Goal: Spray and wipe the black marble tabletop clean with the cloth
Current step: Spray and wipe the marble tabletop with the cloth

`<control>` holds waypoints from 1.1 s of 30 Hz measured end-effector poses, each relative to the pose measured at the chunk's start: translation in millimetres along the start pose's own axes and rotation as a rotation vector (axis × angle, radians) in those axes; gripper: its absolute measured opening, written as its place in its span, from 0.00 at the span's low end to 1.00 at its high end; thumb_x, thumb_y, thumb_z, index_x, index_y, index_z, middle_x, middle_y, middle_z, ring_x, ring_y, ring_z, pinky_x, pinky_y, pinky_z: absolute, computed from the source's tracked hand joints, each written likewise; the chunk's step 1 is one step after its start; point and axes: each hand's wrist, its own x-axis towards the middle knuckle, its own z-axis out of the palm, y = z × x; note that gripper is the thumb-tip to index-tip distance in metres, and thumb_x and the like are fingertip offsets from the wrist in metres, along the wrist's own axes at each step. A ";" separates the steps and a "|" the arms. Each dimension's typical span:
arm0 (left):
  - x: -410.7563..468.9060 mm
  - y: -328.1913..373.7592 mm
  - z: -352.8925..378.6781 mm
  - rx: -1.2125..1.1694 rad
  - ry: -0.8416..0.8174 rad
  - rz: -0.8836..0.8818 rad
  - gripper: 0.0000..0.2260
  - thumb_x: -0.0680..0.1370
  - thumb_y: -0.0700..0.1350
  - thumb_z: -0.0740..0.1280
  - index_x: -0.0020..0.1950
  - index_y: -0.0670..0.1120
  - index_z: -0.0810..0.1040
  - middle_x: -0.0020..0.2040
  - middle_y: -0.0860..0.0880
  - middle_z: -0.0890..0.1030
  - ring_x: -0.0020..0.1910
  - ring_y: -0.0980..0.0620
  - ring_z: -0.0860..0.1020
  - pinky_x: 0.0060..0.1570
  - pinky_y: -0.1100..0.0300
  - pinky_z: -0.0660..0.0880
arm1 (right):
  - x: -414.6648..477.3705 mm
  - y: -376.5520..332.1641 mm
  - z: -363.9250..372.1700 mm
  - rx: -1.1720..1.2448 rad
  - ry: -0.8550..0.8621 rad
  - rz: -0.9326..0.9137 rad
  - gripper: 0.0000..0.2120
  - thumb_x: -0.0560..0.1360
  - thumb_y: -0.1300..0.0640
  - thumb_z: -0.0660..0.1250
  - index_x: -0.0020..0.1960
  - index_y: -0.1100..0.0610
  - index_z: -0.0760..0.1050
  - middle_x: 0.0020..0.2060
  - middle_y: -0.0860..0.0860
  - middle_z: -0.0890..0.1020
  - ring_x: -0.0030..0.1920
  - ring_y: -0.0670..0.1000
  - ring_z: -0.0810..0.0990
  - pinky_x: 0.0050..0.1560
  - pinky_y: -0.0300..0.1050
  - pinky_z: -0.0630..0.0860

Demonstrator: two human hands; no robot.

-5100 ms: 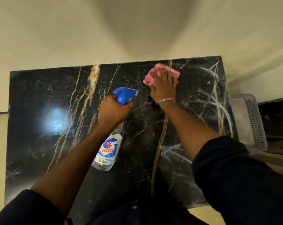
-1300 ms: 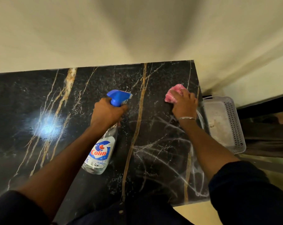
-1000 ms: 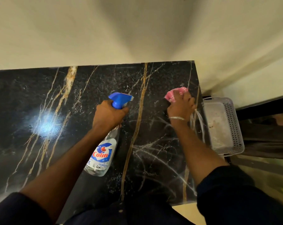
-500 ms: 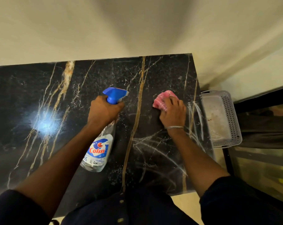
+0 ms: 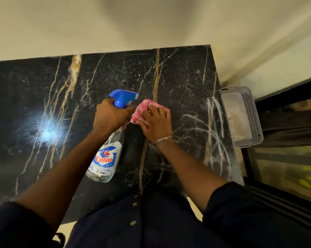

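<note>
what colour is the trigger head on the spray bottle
Blue: the trigger head on the spray bottle is solid blue, clearest in the head view.

R hand (image 5: 156,123) w/ cloth (image 5: 145,108) slid left, by bottle (image 5: 106,158), maybe touching L hand (image 5: 110,116)

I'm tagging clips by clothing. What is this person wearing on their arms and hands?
The left hand and right hand are bare, no gloves. The left sleeve and right sleeve are dark navy, ending near the elbows. A thin silver bangle circles the right wrist.
</note>
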 end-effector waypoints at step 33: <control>-23.2 -39.1 -29.7 0.055 -0.074 0.124 0.13 0.74 0.49 0.72 0.54 0.46 0.75 0.39 0.49 0.81 0.35 0.53 0.81 0.37 0.61 0.78 | -55.7 77.5 -17.8 -0.047 0.065 0.583 0.21 0.75 0.44 0.65 0.65 0.51 0.74 0.61 0.59 0.74 0.57 0.61 0.72 0.53 0.53 0.72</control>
